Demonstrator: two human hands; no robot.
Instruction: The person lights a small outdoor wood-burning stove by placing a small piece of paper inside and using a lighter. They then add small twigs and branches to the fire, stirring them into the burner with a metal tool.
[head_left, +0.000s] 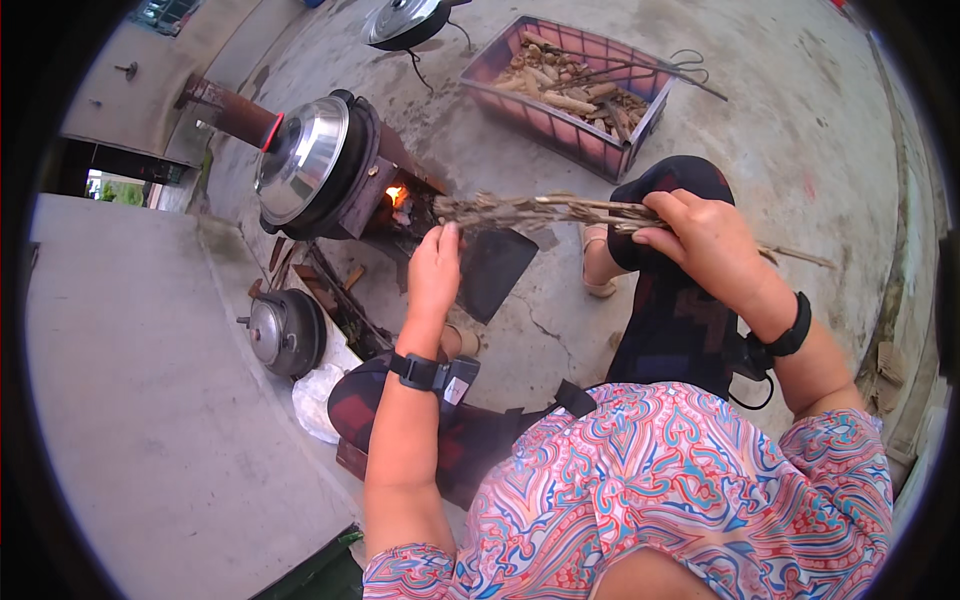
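Observation:
A bundle of dry plant stalks (551, 210) stretches level between my two hands in front of the stove. My right hand (701, 236) is closed round its right part, and a thin stem pokes out beyond the wrist. My left hand (435, 262) has its thumb and fingertips at the bundle's bushy left end; the curled fingers are partly hidden. That end lies close to the mouth of a metal wood stove (375, 199), where a flame (397, 196) burns. On the stove sits a black pot with a shiny domed lid (307, 165).
Beyond my knees stands a plastic crate (551, 135) of corncobs with metal tongs (637, 67) across it. A rusty stovepipe (232, 112) runs towards the wall. Left are a pressure cooker (281, 330) and a plastic bag (315, 405). A dark metal plate (491, 274) lies below the stove mouth.

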